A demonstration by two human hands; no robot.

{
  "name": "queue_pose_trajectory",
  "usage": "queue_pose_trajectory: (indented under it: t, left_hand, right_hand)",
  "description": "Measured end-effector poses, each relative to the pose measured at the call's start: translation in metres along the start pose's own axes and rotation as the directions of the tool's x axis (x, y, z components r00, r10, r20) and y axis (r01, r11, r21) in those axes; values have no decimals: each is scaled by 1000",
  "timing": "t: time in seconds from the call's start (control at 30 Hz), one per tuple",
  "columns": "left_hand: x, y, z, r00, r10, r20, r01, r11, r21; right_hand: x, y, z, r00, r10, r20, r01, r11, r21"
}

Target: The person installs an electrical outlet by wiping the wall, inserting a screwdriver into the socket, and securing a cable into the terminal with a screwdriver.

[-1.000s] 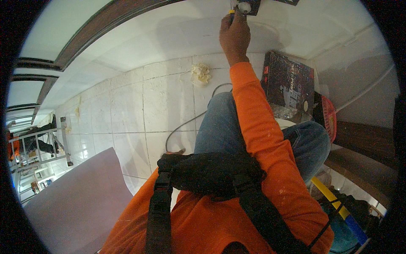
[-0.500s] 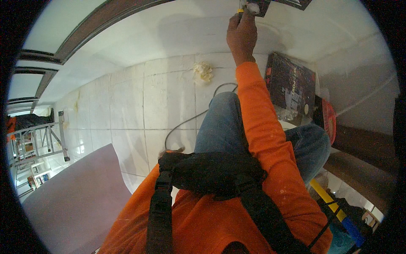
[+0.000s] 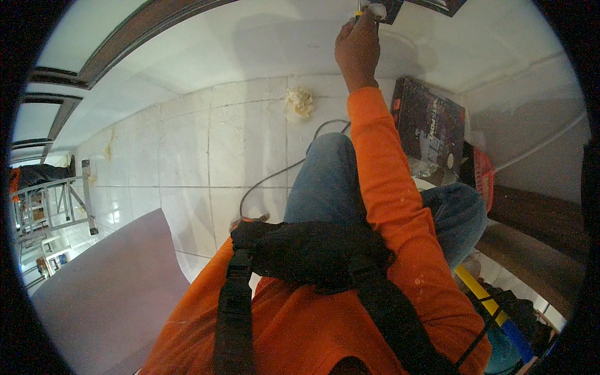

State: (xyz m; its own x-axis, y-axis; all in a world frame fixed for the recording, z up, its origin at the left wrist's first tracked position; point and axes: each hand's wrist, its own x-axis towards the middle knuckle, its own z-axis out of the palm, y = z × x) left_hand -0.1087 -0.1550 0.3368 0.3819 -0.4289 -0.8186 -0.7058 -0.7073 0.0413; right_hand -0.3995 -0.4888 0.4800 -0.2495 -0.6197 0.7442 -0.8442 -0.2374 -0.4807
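Yellow-banded tool [image 3: 358, 14] gripped in right hand [image 3: 359, 49], jutting beyond it, left hand [image 3: 252, 219] mostly hidden, grip unclear.

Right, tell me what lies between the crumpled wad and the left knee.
In the head view, a dark cable curves across the tiles between the wad and the left knee.

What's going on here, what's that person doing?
The person in orange is reaching up with the right hand, which holds a yellow-banded tool beside a round whitish thing. The left hand is mostly hidden behind a black bag, so I can't tell whether it holds anything. A cable and a crumpled cream lump lie on the floor.
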Motion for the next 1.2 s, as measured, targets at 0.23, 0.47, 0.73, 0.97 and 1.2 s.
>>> queue_pose_trajectory:
  t: [0.23, 0.47, 0.73, 0.97, 1.2]
  left_hand:
    - [39, -36, 25, 989, 151, -11, -151, 988, -27]
    - [16, -21, 6, 998, 57, 9, -58, 995, 76]
    - [-88, 51, -47, 955, 156, 252, -52, 925, -377]
    - [-12, 10, -18, 987, 10, 160, -13, 1000, 19]
    - [4, 9, -10, 988, -35, 152, 17, 993, 119]
  right_hand:
    - [-1, 4, 7, 997, 26, 78, -30, 999, 44]
    - [-5, 4, 14, 999, -52, -15, 53, 996, 77]
    - [-23, 16, 16, 992, 80, 98, -90, 991, 101]
    - [-46, 28, 22, 961, 198, 192, -228, 962, 149]
    - [-16, 21, 11, 997, 80, 19, -82, 962, 260]
